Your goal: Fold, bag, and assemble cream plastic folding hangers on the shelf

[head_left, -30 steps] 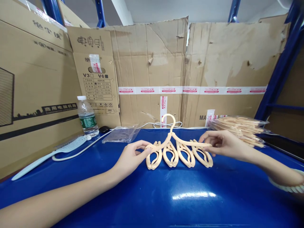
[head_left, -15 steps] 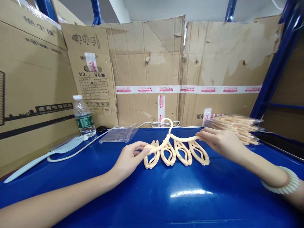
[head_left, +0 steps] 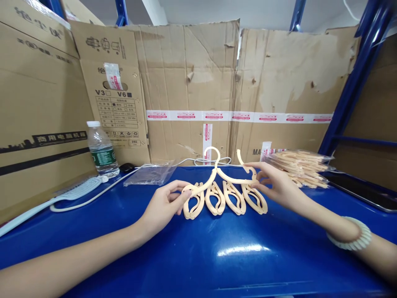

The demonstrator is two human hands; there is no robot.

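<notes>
One blue table [head_left: 198, 252] stretches across the lower view. Over its middle is one cream hanger [head_left: 234, 179], the left hand [head_left: 164, 203] pinching its left end, the right hand [head_left: 277, 185] gripping its right end between thumb and fingers. To the left, one pale brush [head_left: 79, 191] lies near one upright bottle [head_left: 104, 159]. Four oval cream pieces [head_left: 215, 209] line up just below the hanger; one slim curved piece [head_left: 241, 160] rises beside the right fingertips.
</notes>
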